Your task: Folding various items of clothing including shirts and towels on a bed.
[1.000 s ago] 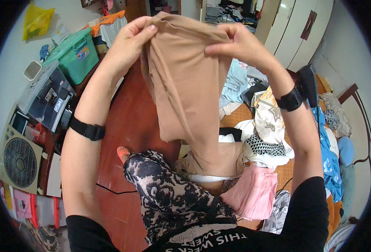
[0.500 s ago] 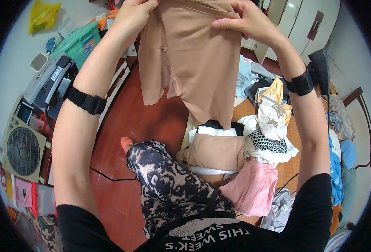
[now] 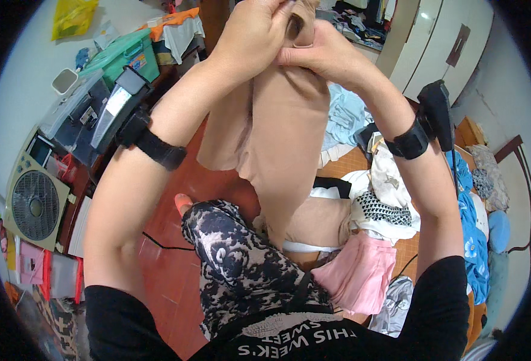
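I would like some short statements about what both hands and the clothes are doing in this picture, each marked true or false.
1. Both hands grip the top of a beige garment. True: the left hand and right hand meet at its upper edge.
2. The garment lies flat on the floor. False: it hangs down from the hands.
3. A pink garment lies on the floor near the person's knee. True.
4. The box fan stands on the person's right. False: it is on the left.
5. Each wrist wears a black band. True: left band, right band.
6. The storage box is red. False: it is green.
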